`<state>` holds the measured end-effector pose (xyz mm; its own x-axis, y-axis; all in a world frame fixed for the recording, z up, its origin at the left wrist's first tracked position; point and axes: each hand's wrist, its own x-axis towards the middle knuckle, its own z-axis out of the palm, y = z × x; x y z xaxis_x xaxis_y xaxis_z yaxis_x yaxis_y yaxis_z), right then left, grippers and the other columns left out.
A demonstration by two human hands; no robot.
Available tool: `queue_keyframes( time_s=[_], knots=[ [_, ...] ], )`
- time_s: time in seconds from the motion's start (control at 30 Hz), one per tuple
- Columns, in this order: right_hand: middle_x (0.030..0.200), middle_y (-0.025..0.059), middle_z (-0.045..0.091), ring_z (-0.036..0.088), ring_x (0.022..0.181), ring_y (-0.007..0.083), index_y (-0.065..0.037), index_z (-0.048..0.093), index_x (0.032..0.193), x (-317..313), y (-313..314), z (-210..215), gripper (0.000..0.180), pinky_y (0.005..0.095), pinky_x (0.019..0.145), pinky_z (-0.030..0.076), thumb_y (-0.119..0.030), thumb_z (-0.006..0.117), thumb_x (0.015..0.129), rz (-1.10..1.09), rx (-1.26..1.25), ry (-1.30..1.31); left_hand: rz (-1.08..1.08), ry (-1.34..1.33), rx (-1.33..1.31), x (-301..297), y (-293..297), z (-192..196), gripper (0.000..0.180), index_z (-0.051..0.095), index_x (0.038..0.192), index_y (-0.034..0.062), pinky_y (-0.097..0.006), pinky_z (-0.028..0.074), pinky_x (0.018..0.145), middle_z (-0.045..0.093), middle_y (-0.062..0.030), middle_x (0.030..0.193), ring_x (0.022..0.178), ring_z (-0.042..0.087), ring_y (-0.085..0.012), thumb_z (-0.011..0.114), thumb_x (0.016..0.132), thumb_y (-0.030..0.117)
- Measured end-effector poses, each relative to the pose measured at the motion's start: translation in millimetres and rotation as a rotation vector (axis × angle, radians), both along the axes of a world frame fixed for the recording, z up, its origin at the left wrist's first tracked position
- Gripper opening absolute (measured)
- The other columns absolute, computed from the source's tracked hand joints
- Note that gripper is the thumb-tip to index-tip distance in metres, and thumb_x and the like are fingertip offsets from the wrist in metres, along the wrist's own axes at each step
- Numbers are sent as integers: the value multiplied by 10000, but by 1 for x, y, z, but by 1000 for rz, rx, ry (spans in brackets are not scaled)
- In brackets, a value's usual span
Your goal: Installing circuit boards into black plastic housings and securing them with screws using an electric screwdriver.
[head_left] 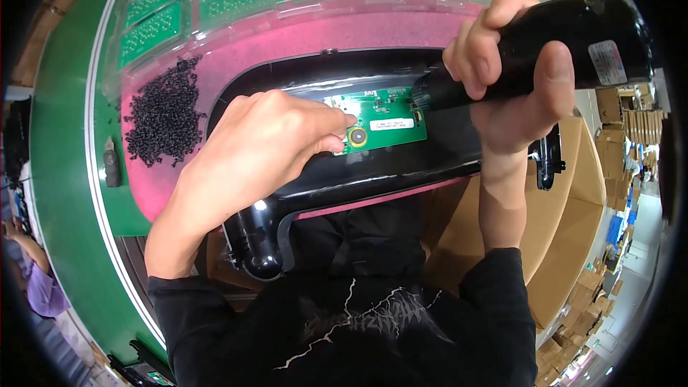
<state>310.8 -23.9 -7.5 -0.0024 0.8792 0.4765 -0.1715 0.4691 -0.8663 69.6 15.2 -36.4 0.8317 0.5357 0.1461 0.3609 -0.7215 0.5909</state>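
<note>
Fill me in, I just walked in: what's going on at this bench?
A person's left hand presses a small green circuit board into a black plastic housing lying on a pink mat. The right hand grips a black electric screwdriver, its tip at the board. A pile of black screws lies on the mat to the left.

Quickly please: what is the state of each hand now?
Left hand: fingers pressing on the green circuit board, gripping nothing.
Right hand: closed around the black power screwdriver.

Green board [383, 120] with white label, flat in glossy black housing [373, 172] at frame centre; black driver [545, 50], tilted, upper right, tip on board.
</note>
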Motion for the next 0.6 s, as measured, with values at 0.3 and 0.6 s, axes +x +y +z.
queue_keyframes(
  time_s=[0.3,0.6],
  knots=[
    [654,-41,541,508,532,84,-80,547,992,-23,-38,30,517,256,562,414,-495,766,777,155,205,249,-20,-198,-19,1,1,0,151,735,884,19,-351,540,611,728,-109,794,701,703,-292,767,825,154],
    [618,-51,559,531,492,58,-96,542,955,-36,-44,38,447,214,543,462,-415,771,741,127,273,351,22,-464,-424,4,-1,1,59,742,864,-2,-225,490,549,745,-62,795,653,666,-91,763,814,23]
  ],
)
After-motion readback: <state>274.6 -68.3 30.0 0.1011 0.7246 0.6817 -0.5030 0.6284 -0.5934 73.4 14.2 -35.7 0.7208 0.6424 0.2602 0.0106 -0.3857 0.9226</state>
